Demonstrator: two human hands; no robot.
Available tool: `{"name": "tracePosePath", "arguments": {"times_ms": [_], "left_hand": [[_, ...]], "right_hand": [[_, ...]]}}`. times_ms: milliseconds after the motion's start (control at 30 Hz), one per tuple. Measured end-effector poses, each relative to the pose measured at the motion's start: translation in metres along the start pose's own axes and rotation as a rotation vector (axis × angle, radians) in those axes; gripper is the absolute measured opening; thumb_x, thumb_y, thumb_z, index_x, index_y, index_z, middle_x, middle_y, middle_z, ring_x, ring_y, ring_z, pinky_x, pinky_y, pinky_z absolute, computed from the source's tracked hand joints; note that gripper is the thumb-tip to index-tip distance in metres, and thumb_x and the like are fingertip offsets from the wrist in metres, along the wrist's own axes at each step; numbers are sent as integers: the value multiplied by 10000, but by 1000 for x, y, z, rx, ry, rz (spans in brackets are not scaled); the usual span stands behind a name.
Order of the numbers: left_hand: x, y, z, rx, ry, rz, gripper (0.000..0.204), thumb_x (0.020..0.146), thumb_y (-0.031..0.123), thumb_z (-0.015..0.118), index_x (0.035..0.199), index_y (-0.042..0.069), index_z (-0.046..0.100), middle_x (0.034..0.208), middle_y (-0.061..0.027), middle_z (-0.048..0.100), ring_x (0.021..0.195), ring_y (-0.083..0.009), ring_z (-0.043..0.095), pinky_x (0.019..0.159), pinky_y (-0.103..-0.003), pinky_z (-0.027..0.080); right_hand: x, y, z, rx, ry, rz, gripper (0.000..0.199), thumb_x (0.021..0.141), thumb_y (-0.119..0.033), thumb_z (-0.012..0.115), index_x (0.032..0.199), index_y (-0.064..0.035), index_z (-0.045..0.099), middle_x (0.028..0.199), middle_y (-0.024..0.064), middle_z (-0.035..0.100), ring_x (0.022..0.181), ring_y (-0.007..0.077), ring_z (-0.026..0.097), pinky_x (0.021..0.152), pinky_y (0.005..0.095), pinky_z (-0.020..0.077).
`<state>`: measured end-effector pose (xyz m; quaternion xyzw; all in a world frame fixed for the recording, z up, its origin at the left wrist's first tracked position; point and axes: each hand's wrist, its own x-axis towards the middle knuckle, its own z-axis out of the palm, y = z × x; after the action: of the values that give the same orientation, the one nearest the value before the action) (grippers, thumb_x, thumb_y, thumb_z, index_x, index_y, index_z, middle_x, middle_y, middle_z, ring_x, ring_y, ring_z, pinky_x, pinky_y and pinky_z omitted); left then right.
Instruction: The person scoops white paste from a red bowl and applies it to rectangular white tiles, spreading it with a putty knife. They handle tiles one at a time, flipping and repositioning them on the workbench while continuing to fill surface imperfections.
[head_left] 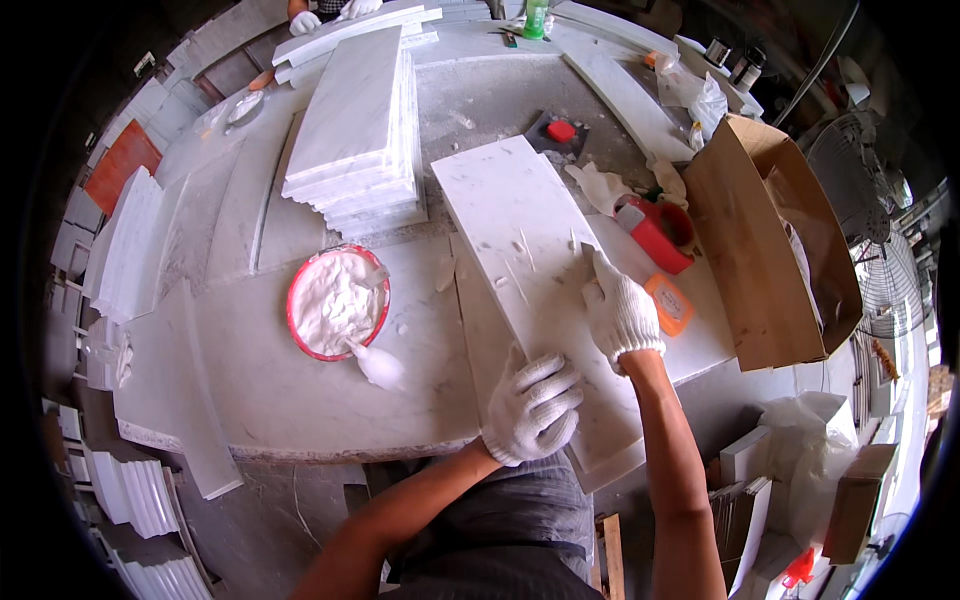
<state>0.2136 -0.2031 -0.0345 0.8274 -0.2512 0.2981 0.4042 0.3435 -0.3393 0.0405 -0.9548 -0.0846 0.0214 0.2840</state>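
A long white marble slab (545,250) with grey veins lies lengthwise before me, its near end reaching past the table edge. White streaks and crumbs lie on its face. My left hand (533,408), in a white knitted glove, is closed round the slab's near left edge. My right hand (622,312), gloved alike, grips a small flat scraper (588,260), with its blade at the slab's right side. Its handle is hidden in the glove. Left of the slab stands a red-rimmed bowl (291,302) of white paste, with a white-handled tool (378,367) leaning out.
A tall stack of marble slabs (350,120) stands beyond the bowl. To the right are a red tape dispenser (650,235), an orange container (668,305) and an open cardboard box (740,240). Another person's gloved hands (305,22) rest by slabs at the far left.
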Motion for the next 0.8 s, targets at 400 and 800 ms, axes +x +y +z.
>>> {"name": "tracePosePath", "arguments": {"times_ms": [400, 800], "left_hand": [[3, 0, -3, -15, 12, 3, 207, 746, 183, 719, 943, 121, 696, 1125, -61, 662, 1160, -301, 580, 994, -666, 358], [12, 5, -6, -20, -12, 7, 145, 781, 163, 703, 914, 108, 688, 1124, -77, 661, 1155, -303, 581, 991, -619, 390]], "right_hand": [[10, -3, -6, 108, -94, 3, 495, 907, -239, 532, 1379, -94, 511, 1056, 262, 657, 995, 426, 629, 859, 458, 488], [4, 9, -19, 604, -68, 56, 473, 948, -106, 560, 1406, 0, 501, 916, -25, 559, 787, 60, 487, 737, 222, 451]]}}
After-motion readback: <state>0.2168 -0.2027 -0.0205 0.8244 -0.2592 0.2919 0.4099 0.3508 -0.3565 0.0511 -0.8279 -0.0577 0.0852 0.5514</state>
